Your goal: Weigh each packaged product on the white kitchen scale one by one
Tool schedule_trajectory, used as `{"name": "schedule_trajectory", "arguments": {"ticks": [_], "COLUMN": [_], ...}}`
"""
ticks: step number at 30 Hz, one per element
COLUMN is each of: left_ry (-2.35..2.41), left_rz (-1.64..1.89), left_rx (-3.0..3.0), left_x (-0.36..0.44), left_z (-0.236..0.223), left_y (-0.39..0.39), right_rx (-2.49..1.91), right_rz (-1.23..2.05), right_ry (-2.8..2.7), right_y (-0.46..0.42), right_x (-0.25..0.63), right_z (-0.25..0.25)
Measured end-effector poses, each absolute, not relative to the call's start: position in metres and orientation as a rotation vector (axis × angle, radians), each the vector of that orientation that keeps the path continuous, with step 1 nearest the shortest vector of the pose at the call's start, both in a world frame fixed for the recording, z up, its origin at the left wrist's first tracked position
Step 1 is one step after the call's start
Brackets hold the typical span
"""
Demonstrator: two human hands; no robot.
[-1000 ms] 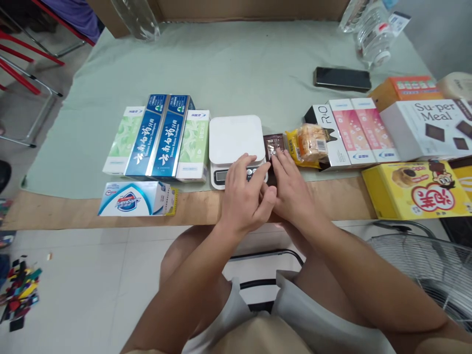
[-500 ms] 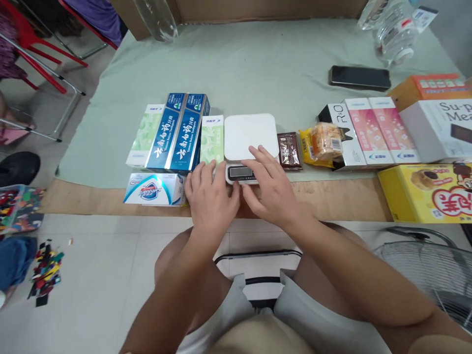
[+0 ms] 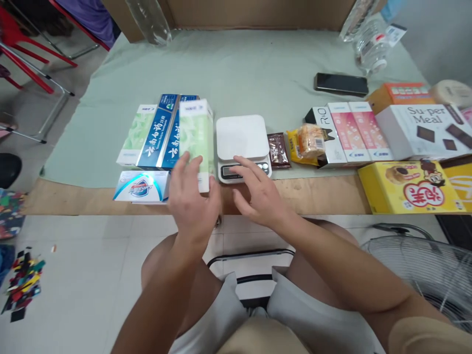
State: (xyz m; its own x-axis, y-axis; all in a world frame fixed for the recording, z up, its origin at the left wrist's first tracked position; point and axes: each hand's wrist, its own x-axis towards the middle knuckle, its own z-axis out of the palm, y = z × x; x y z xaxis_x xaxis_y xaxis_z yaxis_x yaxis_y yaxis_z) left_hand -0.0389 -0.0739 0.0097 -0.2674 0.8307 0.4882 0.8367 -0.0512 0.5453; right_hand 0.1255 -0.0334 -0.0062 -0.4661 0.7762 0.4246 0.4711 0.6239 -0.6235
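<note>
My left hand grips the near end of a green and white toothpaste box, thumb on its right side and fingers over its left. That box is raised and partly covers the blue toothpaste boxes beside it. My right hand is open, fingers stretched over the display of a white kitchen scale. Nothing lies on the scale's platform. A white and blue soap box lies left of my left hand. Right of the scale is a dark brown packet.
A yellow-wrapped snack, pink boxes, a white biscuit box and a yellow box line the right side. A black phone and a clear bottle lie farther back. A fan stands lower right.
My left hand has taken hold of the green box beside the scale and lifted it, tilting it leftward over the blue boxes. My right hand stays by the scale; the view has shifted slightly.
</note>
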Motion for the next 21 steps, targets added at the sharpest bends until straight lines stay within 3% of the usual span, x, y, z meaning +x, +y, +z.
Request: {"name": "schedule_trajectory", "arguments": {"ticks": [10,16,21], "left_ry": [-1.630,-1.972,-2.310], "left_rz": [-1.577,-2.104,-2.119], "left_rx": [-2.016,-2.493,-2.720], "left_x": [0.038,0.075,0.132], "left_z": [0.008,0.017,0.035], "left_y": [-0.073,-0.051,-0.018], "right_rx": [-0.885,-0.952,-1.236], "right_rz": [1.057,0.929,0.664], "right_ry": [-1.558,-1.356,-1.430], "right_y": [-0.037,-0.023,-0.018], "right_x": [0.153,0.205,0.259], "right_z": [0.010,0.015,0.033]}}
